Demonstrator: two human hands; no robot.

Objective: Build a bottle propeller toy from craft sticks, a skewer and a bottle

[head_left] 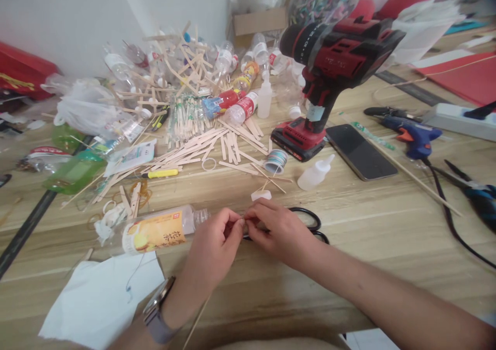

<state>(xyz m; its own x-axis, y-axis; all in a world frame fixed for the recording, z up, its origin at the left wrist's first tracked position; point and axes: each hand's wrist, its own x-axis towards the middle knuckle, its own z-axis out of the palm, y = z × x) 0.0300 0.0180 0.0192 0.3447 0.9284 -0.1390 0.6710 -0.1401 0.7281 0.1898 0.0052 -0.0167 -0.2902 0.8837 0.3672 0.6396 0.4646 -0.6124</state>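
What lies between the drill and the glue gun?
The head view shows a dark phone, then a green-and-white wrapper and a thin wooden stick.

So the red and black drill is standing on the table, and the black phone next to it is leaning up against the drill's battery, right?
Not quite: the phone lies flat on the table, as the head view shows. The drill is indeed standing beside it.

1 plain pale-grey wall (77,27) behind, 1 brighter diagonal band (129,4) running down it, light soft and even, table (387,241) in light wood grain with darker streaks filling most of the view, 2 dark strips (34,221) (411,88) crossing its top, 1 left, 1 upper right.
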